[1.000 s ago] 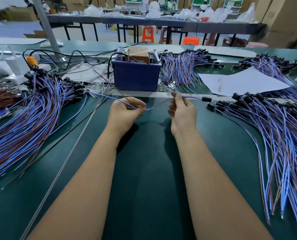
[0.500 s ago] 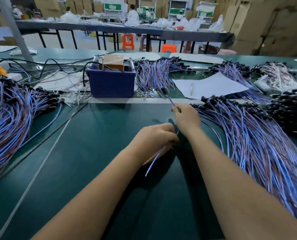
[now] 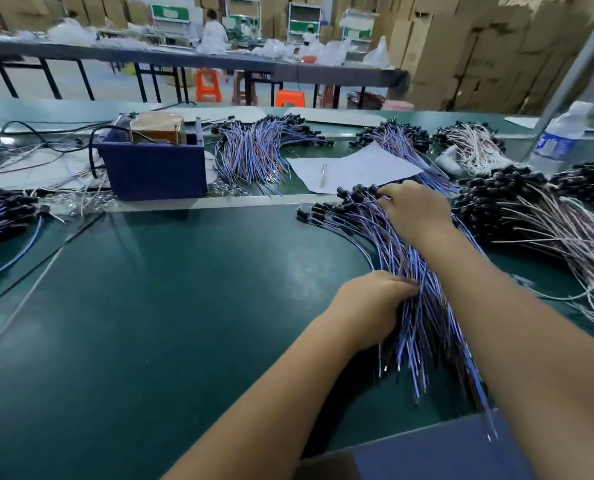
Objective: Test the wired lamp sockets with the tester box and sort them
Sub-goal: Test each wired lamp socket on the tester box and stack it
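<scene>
The tester box point(image 3: 153, 168), a blue bin with a brown block in it, stands at the back left of the green table point(image 3: 184, 306). A pile of blue-and-brown wired lamp sockets point(image 3: 397, 251) lies fanned out on the right, black sockets pointing away from me. My right hand point(image 3: 417, 213) rests on the pile's socket end, fingers curled down among the black sockets. My left hand point(image 3: 368, 306) pinches wires at the pile's near left side. Which single wire each hand holds is hidden among the others. Another pile of wired sockets point(image 3: 1, 213) lies at the far left.
A white paper sheet point(image 3: 358, 164) with a pen point(image 3: 323, 174) lies behind the right pile. More socket bundles point(image 3: 254, 147) sit beside the tester. White-wired sockets point(image 3: 531, 220) spread at far right near a water bottle point(image 3: 558, 136). A blue carton edge point(image 3: 427, 455) is below.
Both hands carried one wired socket from the table's middle to the right. They now sit on the right pile, the right hand at the sockets and the left at the wires.
</scene>
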Demonstrator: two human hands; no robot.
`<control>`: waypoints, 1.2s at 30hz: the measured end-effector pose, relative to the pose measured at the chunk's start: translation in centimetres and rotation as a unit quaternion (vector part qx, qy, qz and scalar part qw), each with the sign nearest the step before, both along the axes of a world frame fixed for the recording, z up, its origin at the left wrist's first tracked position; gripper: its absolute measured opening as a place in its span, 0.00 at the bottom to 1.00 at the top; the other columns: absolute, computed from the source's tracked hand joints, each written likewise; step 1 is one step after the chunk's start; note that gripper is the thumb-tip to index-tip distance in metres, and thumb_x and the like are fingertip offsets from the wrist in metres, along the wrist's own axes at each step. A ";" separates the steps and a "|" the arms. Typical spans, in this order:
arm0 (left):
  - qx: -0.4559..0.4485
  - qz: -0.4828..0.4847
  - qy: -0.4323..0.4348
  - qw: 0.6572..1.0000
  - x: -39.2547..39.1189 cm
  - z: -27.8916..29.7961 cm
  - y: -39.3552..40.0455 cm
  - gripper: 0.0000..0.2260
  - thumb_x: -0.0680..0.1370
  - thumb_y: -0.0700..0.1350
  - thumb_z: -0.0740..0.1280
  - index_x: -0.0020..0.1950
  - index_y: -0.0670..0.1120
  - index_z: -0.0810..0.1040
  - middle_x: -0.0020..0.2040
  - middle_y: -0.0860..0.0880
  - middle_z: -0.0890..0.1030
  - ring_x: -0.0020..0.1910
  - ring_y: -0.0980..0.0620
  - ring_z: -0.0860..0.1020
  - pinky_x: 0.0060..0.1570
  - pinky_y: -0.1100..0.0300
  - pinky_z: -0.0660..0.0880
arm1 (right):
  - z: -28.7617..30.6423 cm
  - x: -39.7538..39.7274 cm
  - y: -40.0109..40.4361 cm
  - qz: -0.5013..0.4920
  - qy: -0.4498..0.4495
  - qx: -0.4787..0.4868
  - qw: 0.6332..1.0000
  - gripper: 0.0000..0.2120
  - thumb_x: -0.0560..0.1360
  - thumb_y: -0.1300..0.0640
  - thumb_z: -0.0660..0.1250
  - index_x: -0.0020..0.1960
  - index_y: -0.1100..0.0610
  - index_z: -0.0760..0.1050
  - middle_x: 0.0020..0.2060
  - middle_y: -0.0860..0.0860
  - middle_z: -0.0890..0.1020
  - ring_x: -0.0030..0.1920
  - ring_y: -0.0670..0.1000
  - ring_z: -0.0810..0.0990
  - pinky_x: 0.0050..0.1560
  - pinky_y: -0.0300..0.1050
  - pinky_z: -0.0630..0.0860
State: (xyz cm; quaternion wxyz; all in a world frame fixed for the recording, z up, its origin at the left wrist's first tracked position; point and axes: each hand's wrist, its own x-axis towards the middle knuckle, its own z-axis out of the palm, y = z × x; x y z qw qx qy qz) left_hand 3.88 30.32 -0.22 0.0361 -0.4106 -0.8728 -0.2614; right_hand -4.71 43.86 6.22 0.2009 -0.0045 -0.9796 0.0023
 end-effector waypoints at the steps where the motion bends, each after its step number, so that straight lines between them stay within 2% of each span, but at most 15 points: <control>1: 0.008 -0.005 -0.013 1.000 0.0 -0.2 -0.1 0.30 0.70 0.26 0.57 0.69 0.45 0.75 0.70 0.49 0.74 0.70 0.48 0.69 0.62 0.48 0.72 | -0.2 -0.1 0.0 -0.006 -0.005 -0.004 1.000 0.14 0.83 0.54 0.58 0.64 0.55 0.76 0.57 0.58 0.79 0.56 0.62 0.77 0.49 0.52 0.74; 4: 0.061 0.007 -0.030 0.998 -0.3 0.1 -0.7 0.29 0.68 0.25 0.56 0.65 0.42 0.79 0.67 0.46 0.78 0.67 0.47 0.73 0.64 0.50 0.72 | -1.1 -0.2 -0.5 -0.034 0.005 0.006 0.999 0.13 0.80 0.61 0.60 0.63 0.57 0.76 0.56 0.59 0.78 0.58 0.61 0.75 0.47 0.50 0.72; 6: 0.096 0.040 -0.037 0.994 -0.6 0.6 -2.0 0.27 0.67 0.27 0.57 0.61 0.42 0.81 0.61 0.44 0.81 0.62 0.44 0.76 0.60 0.52 0.73 | -1.4 -0.1 -1.4 -0.050 0.030 0.029 0.998 0.13 0.79 0.60 0.60 0.62 0.58 0.77 0.57 0.60 0.77 0.59 0.61 0.73 0.51 0.51 0.70; 9: 0.170 0.137 -0.066 0.974 -1.4 1.0 -5.0 0.22 0.69 0.35 0.56 0.56 0.44 0.84 0.54 0.46 0.84 0.56 0.45 0.79 0.55 0.57 0.74 | -1.6 -0.2 -4.6 -0.035 0.056 0.019 0.998 0.14 0.79 0.58 0.59 0.61 0.58 0.77 0.57 0.60 0.77 0.58 0.61 0.72 0.56 0.52 0.69; 12: 0.225 0.228 -0.081 0.944 -2.0 1.4 -8.6 0.21 0.67 0.40 0.55 0.48 0.46 0.85 0.47 0.49 0.85 0.51 0.48 0.81 0.53 0.59 0.75 | -2.1 -0.5 -10.0 0.033 0.043 -0.032 0.998 0.15 0.79 0.58 0.58 0.61 0.56 0.78 0.57 0.59 0.77 0.58 0.60 0.72 0.57 0.51 0.69; 15: 0.224 0.323 -0.075 0.916 -3.1 1.3 -13.0 0.16 0.65 0.43 0.54 0.38 0.48 0.82 0.42 0.49 0.84 0.47 0.46 0.79 0.50 0.54 0.76 | -3.0 -0.7 -16.0 0.110 -0.018 -0.154 0.982 0.16 0.78 0.60 0.58 0.61 0.52 0.79 0.58 0.57 0.79 0.59 0.59 0.76 0.57 0.50 0.71; 17: 0.197 0.382 -0.059 0.901 -3.8 0.9 -16.3 0.11 0.69 0.40 0.57 0.36 0.47 0.79 0.41 0.46 0.81 0.45 0.43 0.77 0.45 0.52 0.74 | -3.7 -0.6 -19.7 0.148 -0.064 -0.218 0.963 0.17 0.78 0.60 0.57 0.61 0.50 0.79 0.60 0.54 0.80 0.61 0.57 0.76 0.57 0.49 0.72; 20: 0.153 0.454 -0.045 0.877 -4.5 0.3 -21.4 0.09 0.73 0.36 0.60 0.35 0.43 0.77 0.40 0.44 0.75 0.44 0.42 0.74 0.38 0.55 0.62 | -4.6 -0.2 -25.4 0.211 -0.096 -0.251 0.940 0.17 0.78 0.60 0.58 0.62 0.51 0.79 0.62 0.53 0.79 0.63 0.55 0.75 0.62 0.50 0.73; 22: 0.133 0.496 -0.032 0.858 -4.6 0.1 -24.6 0.09 0.74 0.36 0.60 0.39 0.43 0.80 0.43 0.44 0.75 0.47 0.42 0.73 0.39 0.57 0.61 | -5.1 0.4 -28.4 0.247 -0.105 -0.298 0.916 0.17 0.78 0.60 0.58 0.61 0.51 0.79 0.62 0.52 0.80 0.63 0.54 0.75 0.62 0.50 0.72; 25: 0.114 0.568 0.019 0.815 -4.6 0.0 -28.6 0.11 0.74 0.37 0.62 0.47 0.44 0.83 0.56 0.41 0.75 0.57 0.39 0.72 0.50 0.55 0.68 | -6.3 1.0 -30.4 0.281 -0.118 -0.295 0.905 0.16 0.77 0.60 0.59 0.60 0.52 0.81 0.60 0.50 0.81 0.62 0.53 0.76 0.63 0.49 0.71; 27: 0.085 0.629 0.045 0.771 -4.4 0.1 -30.6 0.09 0.75 0.39 0.62 0.49 0.44 0.80 0.68 0.40 0.67 0.64 0.38 0.67 0.58 0.49 0.68 | -6.9 0.8 -30.0 0.288 -0.128 -0.299 0.901 0.14 0.78 0.58 0.61 0.58 0.51 0.82 0.58 0.48 0.81 0.60 0.51 0.76 0.62 0.46 0.72; 29: 0.049 0.682 0.014 0.729 -4.5 0.2 -32.1 0.09 0.76 0.41 0.62 0.54 0.45 0.77 0.75 0.38 0.58 0.67 0.36 0.63 0.62 0.47 0.65 | -7.1 0.5 -29.3 0.284 -0.140 -0.362 0.877 0.13 0.78 0.58 0.62 0.56 0.51 0.82 0.56 0.46 0.82 0.59 0.48 0.77 0.58 0.42 0.72; 30: 0.039 0.701 -0.019 0.711 -4.6 0.3 -32.7 0.11 0.76 0.43 0.61 0.57 0.46 0.77 0.75 0.38 0.58 0.67 0.36 0.62 0.64 0.47 0.64 | -7.2 0.3 -29.0 0.282 -0.141 -0.395 0.863 0.12 0.78 0.58 0.62 0.55 0.51 0.83 0.55 0.46 0.83 0.58 0.47 0.78 0.57 0.42 0.72; 32: 0.028 0.720 -0.072 0.690 -5.0 0.3 -33.3 0.15 0.78 0.46 0.58 0.63 0.48 0.76 0.71 0.39 0.66 0.65 0.37 0.63 0.64 0.48 0.62 | -7.3 0.4 -29.0 0.284 -0.137 -0.420 0.851 0.11 0.78 0.58 0.62 0.54 0.52 0.83 0.53 0.46 0.83 0.56 0.46 0.78 0.54 0.40 0.71; 36: 0.034 0.727 -0.050 0.684 -5.3 0.1 -33.4 0.18 0.78 0.45 0.56 0.64 0.46 0.78 0.65 0.41 0.73 0.62 0.38 0.68 0.61 0.48 0.65 | -7.8 0.4 -29.3 0.301 -0.130 -0.391 0.860 0.10 0.78 0.58 0.63 0.54 0.52 0.83 0.52 0.46 0.81 0.53 0.45 0.76 0.52 0.38 0.68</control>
